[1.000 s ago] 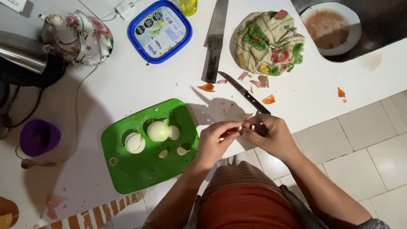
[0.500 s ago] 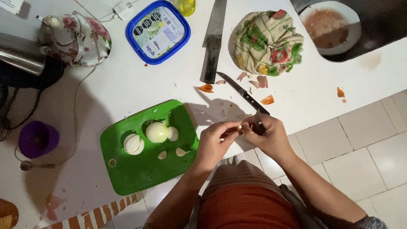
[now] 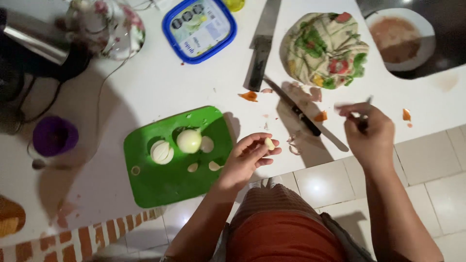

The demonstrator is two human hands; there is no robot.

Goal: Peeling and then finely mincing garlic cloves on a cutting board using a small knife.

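Note:
My left hand (image 3: 248, 159) holds a small peeled garlic clove (image 3: 269, 143) in its fingertips, just right of a green cutting board (image 3: 165, 182). On the board lie a peeled onion (image 3: 189, 141), a halved onion (image 3: 160, 152) and a few small cloves (image 3: 214, 166). My right hand (image 3: 369, 133) is raised over the white counter, to the right of a small black-handled knife (image 3: 303, 116), pinching something thin and blurred; what it is cannot be told.
A large cleaver (image 3: 261, 51) lies at the back, beside a blue-lidded tub (image 3: 199, 26) and a floral cloth bundle (image 3: 325, 48). A bowl of brownish food (image 3: 398, 34), a floral kettle (image 3: 107, 26), a purple cup (image 3: 55, 136) and orange and pale peel scraps (image 3: 250, 95) surround them. Tiled floor lies below.
My hands were together at the counter edge; now they are apart. The right hand has swung right and up, while the left hand keeps the clove.

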